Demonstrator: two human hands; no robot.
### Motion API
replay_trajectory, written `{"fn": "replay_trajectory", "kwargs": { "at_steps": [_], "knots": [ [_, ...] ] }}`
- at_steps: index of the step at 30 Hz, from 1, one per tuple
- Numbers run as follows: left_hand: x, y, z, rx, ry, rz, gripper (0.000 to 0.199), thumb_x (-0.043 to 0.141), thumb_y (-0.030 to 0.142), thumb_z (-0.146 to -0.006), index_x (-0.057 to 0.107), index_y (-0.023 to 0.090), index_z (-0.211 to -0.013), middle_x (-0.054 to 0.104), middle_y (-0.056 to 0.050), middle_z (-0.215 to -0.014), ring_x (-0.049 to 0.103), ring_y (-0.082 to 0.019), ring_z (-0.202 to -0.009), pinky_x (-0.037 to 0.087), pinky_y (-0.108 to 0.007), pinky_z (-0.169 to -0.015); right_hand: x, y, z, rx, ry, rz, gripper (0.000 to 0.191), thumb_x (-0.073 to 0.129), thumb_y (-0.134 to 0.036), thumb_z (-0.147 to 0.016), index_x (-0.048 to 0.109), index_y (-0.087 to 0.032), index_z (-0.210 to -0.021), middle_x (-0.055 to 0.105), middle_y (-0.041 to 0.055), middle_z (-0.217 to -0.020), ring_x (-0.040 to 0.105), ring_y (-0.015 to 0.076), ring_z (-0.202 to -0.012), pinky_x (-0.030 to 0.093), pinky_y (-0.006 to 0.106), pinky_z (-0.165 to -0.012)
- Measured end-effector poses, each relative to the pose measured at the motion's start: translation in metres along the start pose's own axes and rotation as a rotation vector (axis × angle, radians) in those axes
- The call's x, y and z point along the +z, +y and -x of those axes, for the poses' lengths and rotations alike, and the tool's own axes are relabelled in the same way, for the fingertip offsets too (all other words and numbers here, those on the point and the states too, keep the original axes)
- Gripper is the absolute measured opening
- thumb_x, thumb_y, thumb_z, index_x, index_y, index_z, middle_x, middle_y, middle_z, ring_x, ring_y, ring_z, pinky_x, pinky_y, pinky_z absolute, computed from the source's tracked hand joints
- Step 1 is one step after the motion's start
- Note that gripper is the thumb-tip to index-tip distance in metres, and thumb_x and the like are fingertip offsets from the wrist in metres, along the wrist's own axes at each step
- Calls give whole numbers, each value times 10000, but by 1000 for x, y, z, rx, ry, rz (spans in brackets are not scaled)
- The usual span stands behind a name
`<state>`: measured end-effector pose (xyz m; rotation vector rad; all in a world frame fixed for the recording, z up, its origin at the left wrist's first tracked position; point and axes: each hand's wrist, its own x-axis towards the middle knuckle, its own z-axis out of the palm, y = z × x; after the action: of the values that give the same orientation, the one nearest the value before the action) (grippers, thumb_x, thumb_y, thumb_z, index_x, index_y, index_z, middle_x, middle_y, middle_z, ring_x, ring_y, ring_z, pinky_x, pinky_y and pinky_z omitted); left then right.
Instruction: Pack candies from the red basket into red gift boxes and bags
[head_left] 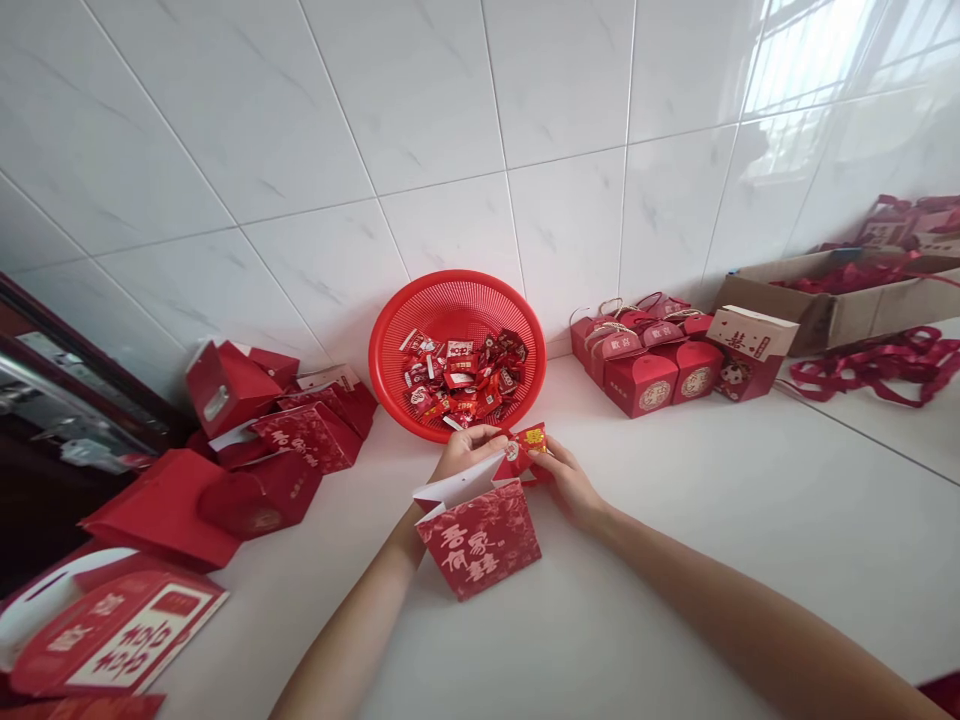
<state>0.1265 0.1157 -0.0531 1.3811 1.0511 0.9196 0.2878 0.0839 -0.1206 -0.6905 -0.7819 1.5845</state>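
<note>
A red gift box [480, 540] with pale characters stands on the white table, its top open toward the basket and its white inside showing. Just behind it, my left hand [466, 455] has its fingers curled round wrapped candies [514, 452]. My right hand [571, 485] pinches a red and gold wrapped candy [534, 437] at the box's far right corner, close to the left fingertips. Right behind both hands, a red plastic basket [381, 345] leans by the wall with many wrapped candies [461, 375] in it. Part of the left fingers is hidden by the candies and box.
Several unfilled-looking red boxes [247, 490] lie heaped at the left. Closed red boxes [641, 375] stand in rows at the right by the tiled wall [442, 100]. Farther right are a cardboard carton [825, 310] and a tangle of red ribbon [885, 370].
</note>
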Motion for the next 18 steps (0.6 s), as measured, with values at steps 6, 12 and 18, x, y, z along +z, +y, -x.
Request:
{"fn": "replay_trajectory", "kwargs": {
  "at_steps": [6, 12, 18],
  "knots": [
    [6, -7, 0, 44, 7, -45, 386, 826, 467, -666, 722, 141, -844, 720, -57, -812, 650, -188, -740, 499, -291, -685, 0, 0, 1, -55, -68, 81, 405, 840, -426, -713, 670, -229, -1023, 735, 31, -994, 669, 236, -936, 528, 368, -844],
    [5, -13, -2, 49, -49, -70, 367, 813, 429, -706, 763, 130, -913, 752, -92, -872, 679, -217, -813, 521, -318, -758, -3, 2, 1, -60, -61, 115, 483, 891, -427, -635, 654, -220, -1001, 733, 23, -980, 673, 223, -900, 511, 363, -864],
    [5, -16, -2, 27, -16, -11, 433, 851, 433, -664, 749, 122, -948, 753, -117, -934, 692, -237, -858, 529, -343, -785, -4, 2, 1, -57, -81, 129, 492, 892, -426, -634, 651, -222, -1011, 735, 28, -979, 678, 238, -924, 514, 379, -872]
  ]
}}
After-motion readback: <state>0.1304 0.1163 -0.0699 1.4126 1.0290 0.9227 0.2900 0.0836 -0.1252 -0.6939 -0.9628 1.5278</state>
